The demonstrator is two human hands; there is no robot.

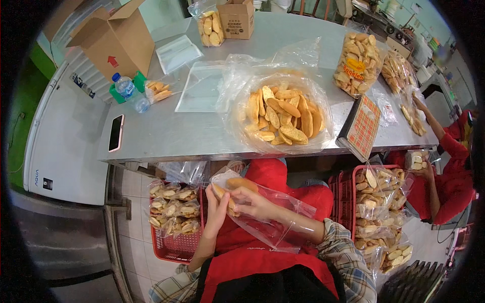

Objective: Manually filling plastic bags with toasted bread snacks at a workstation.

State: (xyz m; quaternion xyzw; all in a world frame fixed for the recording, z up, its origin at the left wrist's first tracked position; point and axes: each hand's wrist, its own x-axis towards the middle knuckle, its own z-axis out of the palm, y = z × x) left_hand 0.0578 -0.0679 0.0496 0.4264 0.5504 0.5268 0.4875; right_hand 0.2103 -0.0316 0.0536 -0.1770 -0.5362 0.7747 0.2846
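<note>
Over my lap, a clear plastic bag [280, 229] holds several toasted bread slices [241, 184] at its far end. My left hand [216, 210] grips that end, its thumb pressed against a slice. My right hand [253, 204] appears to be inside the bag, with the film stretched over my forearm, and its fingers hold the slices. On the steel table [166, 140] before me lies a large open plastic bag [326, 128] full of loose bread slices [278, 113].
Red crates [178, 253] [343, 204] of bagged bread flank my legs. A phone [116, 132], a water bottle [130, 92], flat plastic bags [199, 89], a patterned box [362, 128] and a filled bread bag [356, 64] are on the table. A co-worker's hand [426, 170] holds a package at right.
</note>
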